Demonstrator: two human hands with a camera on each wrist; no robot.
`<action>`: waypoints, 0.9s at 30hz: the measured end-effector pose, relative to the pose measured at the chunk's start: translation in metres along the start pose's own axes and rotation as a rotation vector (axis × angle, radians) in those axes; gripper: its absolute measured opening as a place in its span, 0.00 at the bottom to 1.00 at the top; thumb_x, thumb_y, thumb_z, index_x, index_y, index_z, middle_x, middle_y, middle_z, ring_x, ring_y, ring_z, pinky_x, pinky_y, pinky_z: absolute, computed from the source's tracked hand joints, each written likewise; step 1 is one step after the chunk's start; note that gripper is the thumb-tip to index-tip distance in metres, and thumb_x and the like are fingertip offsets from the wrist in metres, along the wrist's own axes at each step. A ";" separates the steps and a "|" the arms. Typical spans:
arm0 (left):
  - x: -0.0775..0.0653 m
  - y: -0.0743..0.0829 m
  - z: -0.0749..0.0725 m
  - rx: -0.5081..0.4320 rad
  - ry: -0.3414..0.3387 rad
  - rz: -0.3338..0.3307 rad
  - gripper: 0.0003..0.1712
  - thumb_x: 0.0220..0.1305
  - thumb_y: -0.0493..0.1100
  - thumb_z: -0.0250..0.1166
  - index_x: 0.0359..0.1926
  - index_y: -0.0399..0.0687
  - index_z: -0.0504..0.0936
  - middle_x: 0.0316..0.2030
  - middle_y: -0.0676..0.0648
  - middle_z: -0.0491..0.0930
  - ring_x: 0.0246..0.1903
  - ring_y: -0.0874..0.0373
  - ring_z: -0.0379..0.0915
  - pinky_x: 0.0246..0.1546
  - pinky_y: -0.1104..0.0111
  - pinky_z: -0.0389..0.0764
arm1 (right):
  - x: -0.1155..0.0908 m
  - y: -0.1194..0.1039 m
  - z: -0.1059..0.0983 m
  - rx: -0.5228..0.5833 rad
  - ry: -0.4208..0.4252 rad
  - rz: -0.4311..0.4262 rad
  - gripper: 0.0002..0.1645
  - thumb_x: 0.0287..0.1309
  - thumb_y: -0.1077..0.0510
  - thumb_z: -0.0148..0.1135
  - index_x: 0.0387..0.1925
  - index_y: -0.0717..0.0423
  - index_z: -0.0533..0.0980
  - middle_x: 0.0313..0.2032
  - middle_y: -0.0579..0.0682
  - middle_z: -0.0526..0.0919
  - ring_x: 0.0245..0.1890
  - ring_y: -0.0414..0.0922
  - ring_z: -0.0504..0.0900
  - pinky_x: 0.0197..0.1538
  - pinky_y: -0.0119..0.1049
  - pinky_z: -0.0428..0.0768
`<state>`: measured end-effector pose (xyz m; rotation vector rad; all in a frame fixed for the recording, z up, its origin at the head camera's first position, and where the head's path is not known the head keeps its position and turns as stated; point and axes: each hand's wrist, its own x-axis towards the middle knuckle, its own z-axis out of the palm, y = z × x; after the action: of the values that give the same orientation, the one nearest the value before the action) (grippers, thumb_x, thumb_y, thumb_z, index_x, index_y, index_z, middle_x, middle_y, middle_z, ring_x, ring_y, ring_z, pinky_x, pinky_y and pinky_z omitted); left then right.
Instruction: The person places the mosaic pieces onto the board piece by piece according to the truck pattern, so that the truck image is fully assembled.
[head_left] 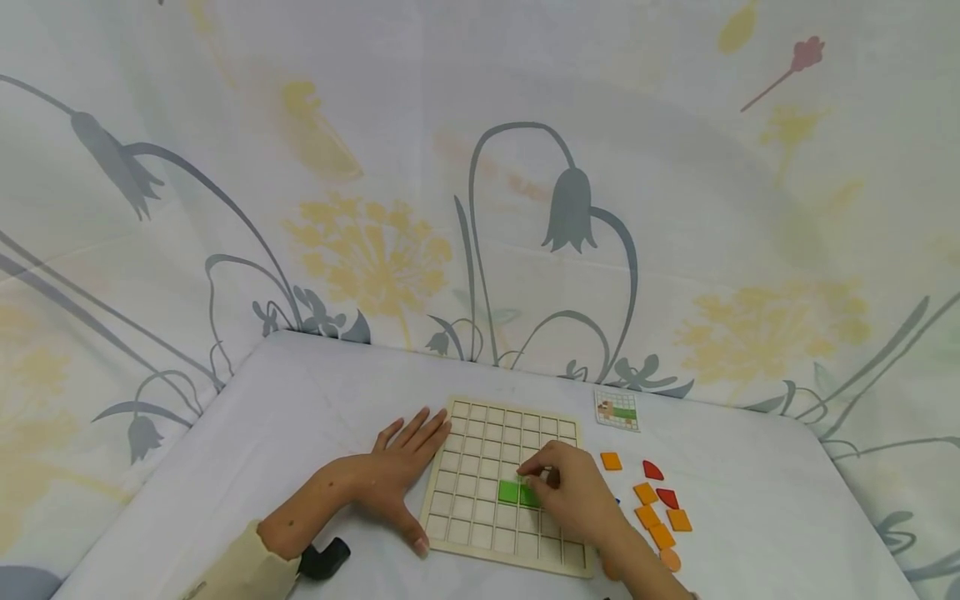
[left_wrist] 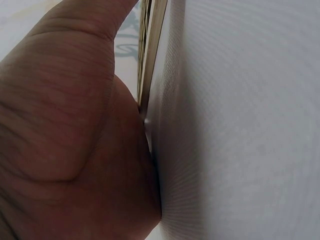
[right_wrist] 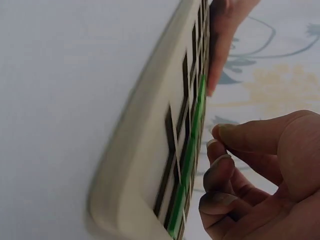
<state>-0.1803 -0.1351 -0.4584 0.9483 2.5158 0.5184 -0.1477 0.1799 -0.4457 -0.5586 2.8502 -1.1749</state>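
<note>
A pale wooden grid board [head_left: 474, 487] lies on the white table. Green square tiles [head_left: 508, 492] sit in a row of its cells; my right hand partly hides this row in the head view, while the right wrist view shows three green tiles [right_wrist: 190, 155]. Over the row is my right hand [head_left: 573, 492], fingers curled and thumb tip against the index fingertip, with nothing visible between them. My left hand [head_left: 393, 483] lies with fingers spread along the board's left side, its fingertips at the edge and its thumb by the lower left corner.
Right of the board lie several orange square tiles [head_left: 646, 493], two red quarter-round pieces [head_left: 652, 471] and an orange round piece [head_left: 670, 559]. A small picture card [head_left: 617, 410] lies behind them. Beside the left wrist is a black object [head_left: 326, 558]. A patterned curtain [head_left: 420, 167] hangs behind the table.
</note>
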 end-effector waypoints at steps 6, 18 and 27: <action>0.001 -0.001 0.001 0.000 0.003 0.000 0.89 0.41 0.78 0.80 0.86 0.46 0.35 0.86 0.45 0.25 0.83 0.43 0.15 0.79 0.39 0.28 | -0.001 0.015 -0.029 -0.058 0.038 0.030 0.08 0.64 0.68 0.71 0.37 0.52 0.88 0.35 0.41 0.84 0.26 0.35 0.75 0.30 0.31 0.77; 0.000 -0.001 0.001 0.003 0.011 0.000 0.89 0.40 0.79 0.80 0.86 0.46 0.35 0.86 0.45 0.25 0.83 0.43 0.15 0.79 0.39 0.29 | -0.015 0.039 -0.085 -0.080 -0.376 -0.004 0.10 0.57 0.67 0.75 0.36 0.50 0.84 0.28 0.41 0.79 0.26 0.36 0.73 0.31 0.33 0.76; -0.001 -0.001 0.001 -0.001 0.007 0.006 0.89 0.41 0.78 0.80 0.86 0.46 0.35 0.86 0.45 0.25 0.83 0.42 0.15 0.79 0.38 0.29 | -0.018 0.044 -0.080 -0.115 -0.435 0.034 0.15 0.50 0.62 0.82 0.31 0.48 0.80 0.28 0.42 0.77 0.28 0.37 0.73 0.33 0.33 0.75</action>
<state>-0.1798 -0.1357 -0.4593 0.9552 2.5192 0.5251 -0.1559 0.2688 -0.4203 -0.6713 2.5485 -0.7709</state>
